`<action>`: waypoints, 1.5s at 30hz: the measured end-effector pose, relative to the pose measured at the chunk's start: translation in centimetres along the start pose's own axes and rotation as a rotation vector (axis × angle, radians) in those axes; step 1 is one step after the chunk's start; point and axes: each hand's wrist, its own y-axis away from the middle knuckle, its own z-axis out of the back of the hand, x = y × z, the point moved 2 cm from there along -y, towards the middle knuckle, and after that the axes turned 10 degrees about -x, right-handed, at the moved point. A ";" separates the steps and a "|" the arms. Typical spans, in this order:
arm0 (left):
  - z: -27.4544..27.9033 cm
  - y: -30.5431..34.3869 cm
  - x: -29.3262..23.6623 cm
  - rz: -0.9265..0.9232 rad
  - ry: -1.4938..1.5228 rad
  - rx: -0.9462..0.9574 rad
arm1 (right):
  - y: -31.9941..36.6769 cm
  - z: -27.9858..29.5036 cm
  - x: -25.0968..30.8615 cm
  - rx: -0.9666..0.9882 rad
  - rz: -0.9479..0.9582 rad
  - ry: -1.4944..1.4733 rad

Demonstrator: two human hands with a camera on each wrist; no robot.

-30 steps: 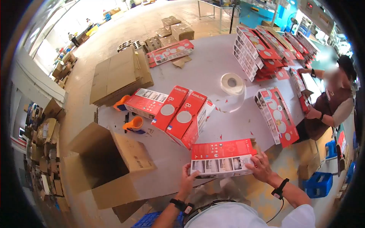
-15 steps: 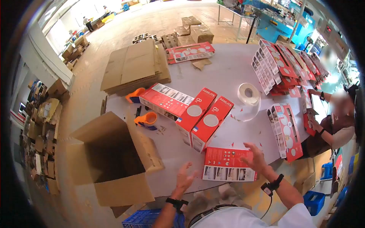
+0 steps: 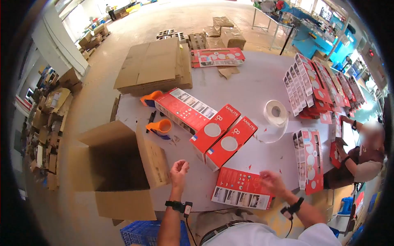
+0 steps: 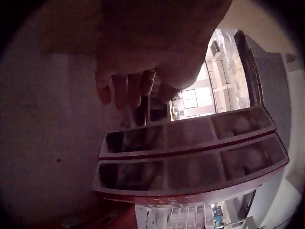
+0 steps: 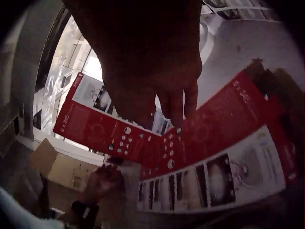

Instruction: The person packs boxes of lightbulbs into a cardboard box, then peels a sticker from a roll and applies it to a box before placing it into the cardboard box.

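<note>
In the head view my left hand [image 3: 179,173] hovers, fingers loosely curled and holding nothing, between the open carton [image 3: 155,164] and a red-and-white box [image 3: 242,189] lying near the table's front edge. Over that box's right part is my right hand [image 3: 274,183], empty, its fingers loosely bent. Two upright red boxes [image 3: 212,130] stand side by side behind it, touching another box [image 3: 180,107] that lies to their left. The right wrist view shows my right hand [image 5: 152,81] above the lying box [image 5: 214,181]; in the left wrist view my left hand [image 4: 128,71] hangs near the two boxes [image 4: 190,167].
Two orange-and-blue tape dispensers [image 3: 160,127] and a tape roll [image 3: 276,113] lie on the table [image 3: 250,90]. Flattened cartons [image 3: 150,65] are stacked at the back left. Red box sleeves [image 3: 310,82] are piled at the right, near another person [image 3: 363,158]. A blue crate [image 3: 141,233] is below.
Both hands have let go of the red-and-white box, which now lies on the table. My left hand has moved left, toward the open carton; my right hand stays above the box.
</note>
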 end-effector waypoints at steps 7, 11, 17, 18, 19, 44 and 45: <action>-2.8 -3.9 0.0 0.121 0.059 -0.059 | 12.1 -1.1 -2.7 -0.026 0.117 0.096; -4.1 -6.9 0.0 0.129 -0.017 -0.062 | 20.6 -2.3 -6.3 -0.160 -0.194 0.122; -5.8 -11.5 -0.8 0.184 0.115 0.077 | 29.4 -2.9 -4.0 -0.200 -0.831 0.181; -6.1 -11.7 -1.5 0.179 0.086 0.083 | 29.7 -3.2 -3.8 -0.193 -0.858 0.188; -6.6 -11.7 -1.8 0.176 0.062 0.090 | 30.0 -3.2 -3.7 -0.184 -0.878 0.196; -8.1 -9.7 -4.2 -0.197 0.247 0.055 | 32.2 0.6 -4.5 -0.134 -0.849 0.300; -7.7 -9.0 -4.3 -0.210 0.214 0.056 | 31.6 1.7 -5.0 -0.164 -0.769 0.302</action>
